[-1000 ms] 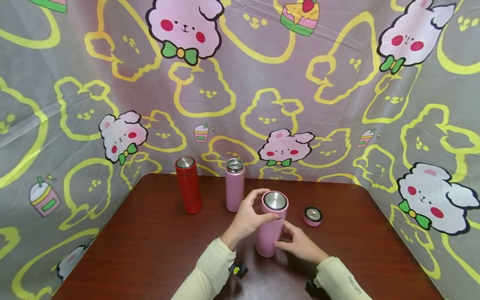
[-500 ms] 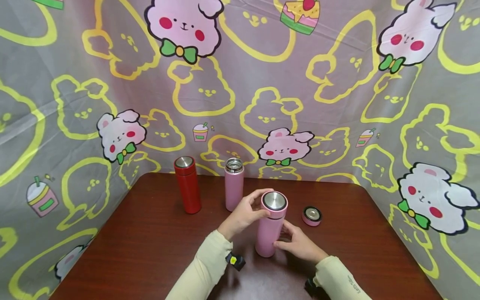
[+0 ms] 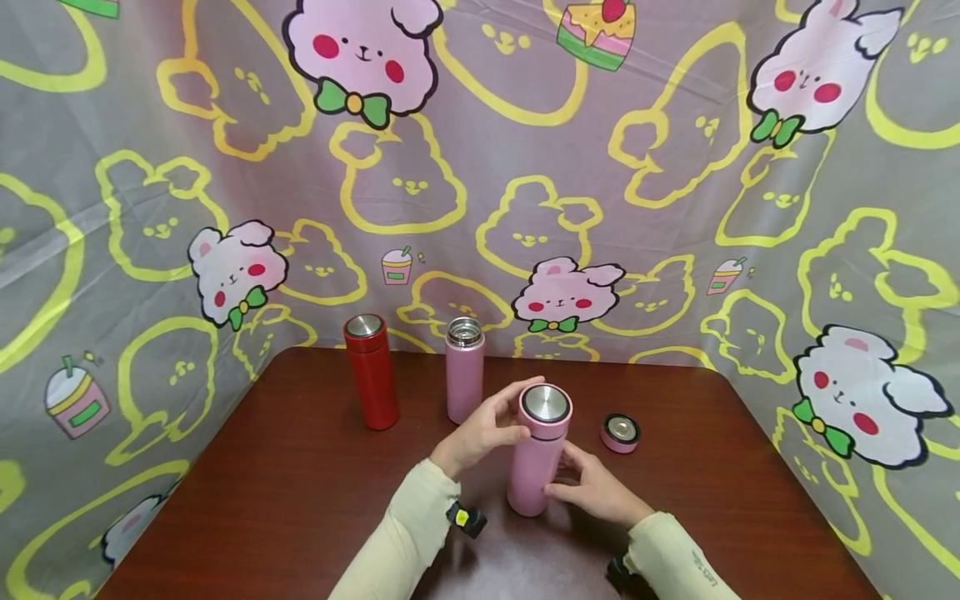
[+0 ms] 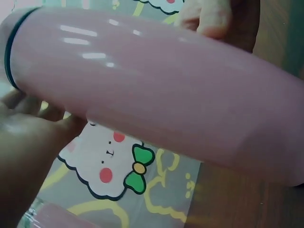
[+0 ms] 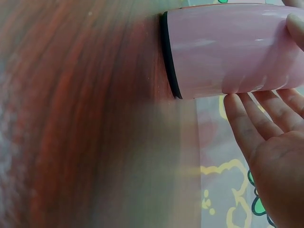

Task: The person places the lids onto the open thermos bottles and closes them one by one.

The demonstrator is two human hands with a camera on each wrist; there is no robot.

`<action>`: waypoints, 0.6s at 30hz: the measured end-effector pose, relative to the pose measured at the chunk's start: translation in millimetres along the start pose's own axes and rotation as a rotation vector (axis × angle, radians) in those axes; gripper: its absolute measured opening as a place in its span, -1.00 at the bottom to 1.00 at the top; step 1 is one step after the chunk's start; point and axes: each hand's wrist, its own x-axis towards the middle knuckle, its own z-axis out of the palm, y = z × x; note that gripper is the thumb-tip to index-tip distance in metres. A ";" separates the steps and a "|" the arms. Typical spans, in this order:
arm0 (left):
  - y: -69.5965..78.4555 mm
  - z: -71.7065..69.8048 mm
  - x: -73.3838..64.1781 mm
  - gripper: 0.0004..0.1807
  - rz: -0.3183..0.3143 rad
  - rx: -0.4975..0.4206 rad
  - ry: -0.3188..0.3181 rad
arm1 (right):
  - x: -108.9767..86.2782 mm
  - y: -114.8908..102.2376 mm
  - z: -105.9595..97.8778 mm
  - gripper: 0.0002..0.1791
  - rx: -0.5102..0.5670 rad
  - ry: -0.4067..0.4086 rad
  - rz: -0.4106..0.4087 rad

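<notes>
Sleeves: pale, a left sleeve (image 3: 405, 525) and a right sleeve (image 3: 671, 554), entering from the lower edge of the head view.
Wrist device (image 3: 468, 521): black with a yellow patch, beside the left cuff, bottom centre.
Right hand (image 3: 600, 493): right of lower centre; thumb and slightly spread fingers gripping the lower body of the front bottle (image 3: 534, 475).
Front bottle: pink, upright on the tabletop (image 3: 285, 500), just below and right of frame centre; black base ring in the right wrist view.
Left hand (image 3: 483, 432): lower centre; thumb in front, fingers curled behind, holding the front bottle at its lid (image 3: 546, 404).
Lid: pink rim, brushed-silver top, seated on the front bottle.
Loose cap (image 3: 621, 433): pink, underside up, right of the front bottle, apart.
Red bottle (image 3: 375, 379): upright, silver-topped, left of centre.
Rear bottle (image 3: 464, 379): pink, upright, steel mouth exposed, near centre.
Tabletop: reddish-brown wood, lower half.
Backdrop (image 3: 450, 150): grey cloth, rabbit heads, yellow outlines, upper half and both sides.
</notes>
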 end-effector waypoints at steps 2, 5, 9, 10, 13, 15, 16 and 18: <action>3.1 3.8 -2.2 0.01 -0.002 0.016 0.036 | -0.6 -7.8 -0.3 -0.33 0.000 -0.003 -0.005; 8.1 12.5 -4.9 0.01 -0.001 0.090 0.137 | -1.2 -13.5 -0.4 -0.34 -0.004 -0.002 -0.001; 15.5 25.8 -6.9 -0.07 -0.029 0.214 0.294 | -1.5 -14.0 -0.1 -0.34 -0.001 -0.001 -0.006; 18.4 29.1 -6.8 -0.10 -0.041 0.236 0.323 | -1.5 -13.3 0.1 -0.35 0.000 0.001 -0.009; 34.4 40.0 -7.5 -0.14 -0.077 0.279 0.379 | -1.3 -11.4 0.1 -0.35 -0.002 0.004 -0.014; 44.3 46.1 -7.7 -0.15 -0.090 0.301 0.402 | -1.2 -10.8 0.2 -0.35 -0.004 0.004 -0.011; 43.5 46.9 -7.5 -0.16 -0.087 0.312 0.412 | -1.2 -10.4 0.2 -0.34 -0.005 0.004 -0.010; 38.2 47.3 -6.0 -0.18 -0.083 0.316 0.437 | -1.2 -10.6 0.5 -0.33 -0.003 0.005 -0.012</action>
